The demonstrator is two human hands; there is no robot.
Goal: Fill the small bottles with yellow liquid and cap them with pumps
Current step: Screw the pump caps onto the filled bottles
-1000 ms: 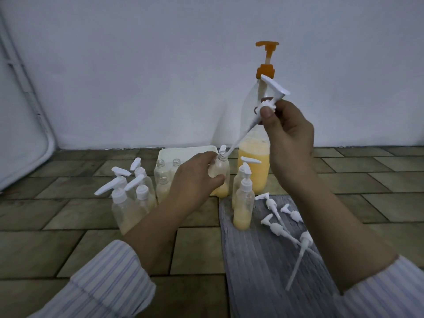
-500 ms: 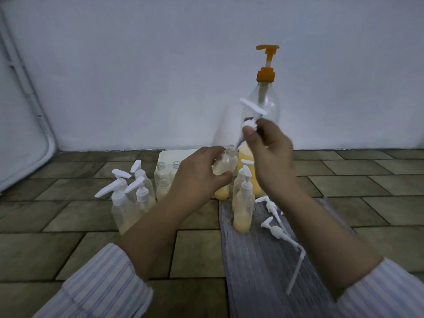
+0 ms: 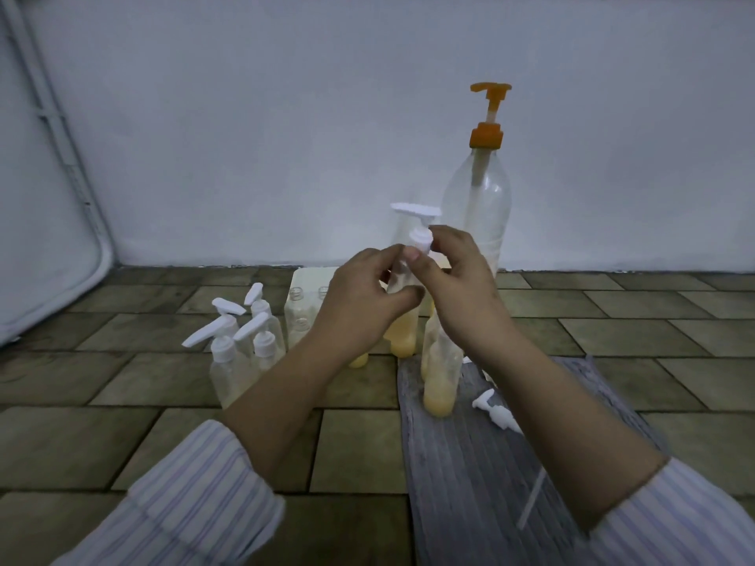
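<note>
My left hand (image 3: 361, 298) grips a small clear bottle (image 3: 402, 332) holding yellow liquid, lifted a little above the floor. My right hand (image 3: 459, 279) pinches the collar of a white pump (image 3: 418, 226) that sits in the bottle's neck, its nozzle pointing left. Behind them stands a tall clear bottle with an orange pump (image 3: 484, 185). Two filled, capped small bottles (image 3: 439, 381) stand on a grey cloth (image 3: 470, 463), partly hidden by my right forearm. Loose white pumps (image 3: 496, 414) lie on the cloth.
Several capped small bottles (image 3: 241, 345) stand on the tiled floor at the left. Open empty bottles (image 3: 300, 316) sit in front of a white tray (image 3: 310, 275) near the wall. A white panel (image 3: 41, 198) leans at far left.
My right hand came down from high up and lowered the pump's tube into the bottle. My left hand raised the bottle slightly toward it.
</note>
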